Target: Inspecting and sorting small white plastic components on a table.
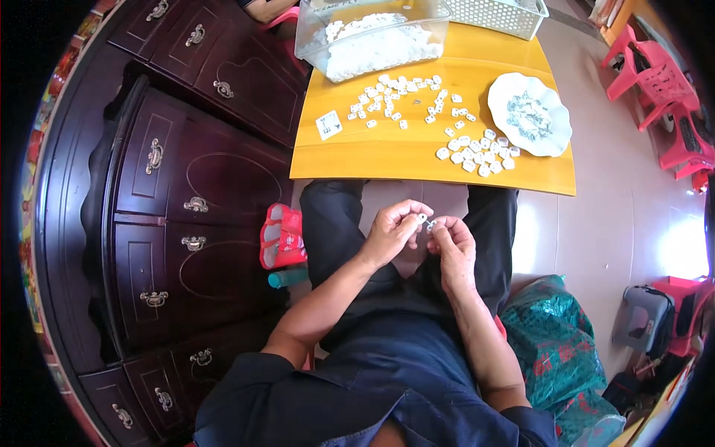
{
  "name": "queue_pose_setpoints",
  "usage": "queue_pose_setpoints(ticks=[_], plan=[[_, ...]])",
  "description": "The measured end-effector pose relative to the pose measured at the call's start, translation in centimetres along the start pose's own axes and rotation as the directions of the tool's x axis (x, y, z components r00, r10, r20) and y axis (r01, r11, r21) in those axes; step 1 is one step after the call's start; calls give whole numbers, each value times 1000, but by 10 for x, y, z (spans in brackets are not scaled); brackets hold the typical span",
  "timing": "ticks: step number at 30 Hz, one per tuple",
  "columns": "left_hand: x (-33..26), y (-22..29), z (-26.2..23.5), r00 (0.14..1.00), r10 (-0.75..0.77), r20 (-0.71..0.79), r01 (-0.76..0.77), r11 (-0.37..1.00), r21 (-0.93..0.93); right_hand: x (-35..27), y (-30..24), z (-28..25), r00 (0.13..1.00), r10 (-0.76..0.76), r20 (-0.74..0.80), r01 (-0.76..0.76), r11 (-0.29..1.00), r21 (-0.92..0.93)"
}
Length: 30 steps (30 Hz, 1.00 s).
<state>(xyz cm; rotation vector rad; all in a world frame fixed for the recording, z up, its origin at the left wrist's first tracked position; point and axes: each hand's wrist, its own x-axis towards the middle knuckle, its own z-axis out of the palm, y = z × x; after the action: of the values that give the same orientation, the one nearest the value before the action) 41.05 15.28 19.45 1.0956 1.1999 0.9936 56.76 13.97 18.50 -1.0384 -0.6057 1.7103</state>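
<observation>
Our left hand and right hand pinched one small white piece between their fingers; many loose pieces lay unworked on the bench, a smaller heap gathered apart.

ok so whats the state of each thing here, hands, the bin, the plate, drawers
left hand: pinching a small white part
right hand: fingertips on the same part
clear bin: open, partly filled with white pieces
white plate: holds small metal bits
cabinet drawers: shut
</observation>
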Motion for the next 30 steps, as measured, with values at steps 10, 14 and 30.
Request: queue_pose_setpoints(ticks=[10,14,30], plan=[[-3,4,-7,992,117,56,-123,983,133,1,2,-2,1000,0,-7,0,998,-68],[-1,5,-6,987,153,52,-159,972,172,0,1,0,1000,-11,2,12,998,-62],[5,21,-9,881,406,245,-474,747,467,-2,-2,0,1000,2,20,0,996,-94]])
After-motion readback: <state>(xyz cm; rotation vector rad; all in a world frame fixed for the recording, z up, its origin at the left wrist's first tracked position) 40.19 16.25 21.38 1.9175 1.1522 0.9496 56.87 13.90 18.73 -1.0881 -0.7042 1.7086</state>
